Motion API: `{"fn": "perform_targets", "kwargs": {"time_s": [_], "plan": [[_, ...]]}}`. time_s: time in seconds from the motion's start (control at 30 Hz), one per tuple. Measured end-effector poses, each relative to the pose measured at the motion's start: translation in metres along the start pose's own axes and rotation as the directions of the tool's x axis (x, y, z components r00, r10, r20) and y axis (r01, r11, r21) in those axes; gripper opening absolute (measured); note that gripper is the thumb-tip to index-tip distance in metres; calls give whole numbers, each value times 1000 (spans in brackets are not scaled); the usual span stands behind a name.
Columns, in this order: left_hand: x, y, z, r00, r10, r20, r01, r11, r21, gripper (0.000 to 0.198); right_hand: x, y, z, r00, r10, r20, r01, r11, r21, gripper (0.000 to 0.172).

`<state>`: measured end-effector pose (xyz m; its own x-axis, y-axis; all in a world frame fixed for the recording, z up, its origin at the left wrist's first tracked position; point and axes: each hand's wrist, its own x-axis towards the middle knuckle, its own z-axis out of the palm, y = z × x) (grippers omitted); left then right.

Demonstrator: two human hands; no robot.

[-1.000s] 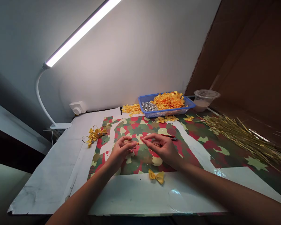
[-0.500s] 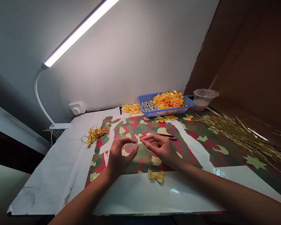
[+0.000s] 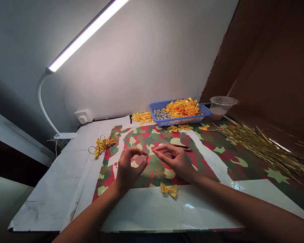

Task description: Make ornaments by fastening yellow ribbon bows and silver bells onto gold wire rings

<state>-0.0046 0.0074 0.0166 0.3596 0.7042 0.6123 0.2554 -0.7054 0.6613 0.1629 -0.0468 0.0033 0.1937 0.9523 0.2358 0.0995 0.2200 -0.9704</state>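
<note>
My left hand and my right hand face each other above the patterned paper, their fingertips a short gap apart. The thumb and forefinger of my right hand are pinched together, and a thin wire shows faintly beneath them. My left thumb and forefinger also meet at the tips; whatever is between them is too fine to make out. Nearer to me, a yellow ribbon bow lies on the white surface. Just behind my right hand is a dark red-and-black tool, partly hidden.
A blue basket at the back holds yellow bows and silver bells. Loose bows lie beside it. Bows with wire loops sit at left. Gold wire strands and a lidded plastic cup are at right. A lamp hangs above.
My left thumb and forefinger have closed together and drawn slightly left, away from the right fingertips. The right hand keeps its pinch, almost unmoved.
</note>
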Motion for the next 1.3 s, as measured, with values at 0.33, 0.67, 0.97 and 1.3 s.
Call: {"fn": "perform_targets", "kwargs": {"time_s": [0.33, 0.67, 0.97, 1.3], "plan": [[-1, -7, 1, 980, 199, 22, -200, 971, 132, 21, 0, 2, -1, 1000, 15, 0, -15, 1000, 21, 39], [0, -5, 0, 971, 236, 40, -239, 958, 156, 24, 1, 1, -1, 1000, 24, -7, -24, 999, 36, 39], [0, -5, 2, 970, 242, 24, -242, 956, 163, 22, 1, 2, -1, 999, 28, -14, -28, 999, 35, 38], [0, -4, 0, 974, 227, 12, -226, 958, 178, 23, 1, 2, -2, 999, 36, -35, -35, 999, 34, 38]]}}
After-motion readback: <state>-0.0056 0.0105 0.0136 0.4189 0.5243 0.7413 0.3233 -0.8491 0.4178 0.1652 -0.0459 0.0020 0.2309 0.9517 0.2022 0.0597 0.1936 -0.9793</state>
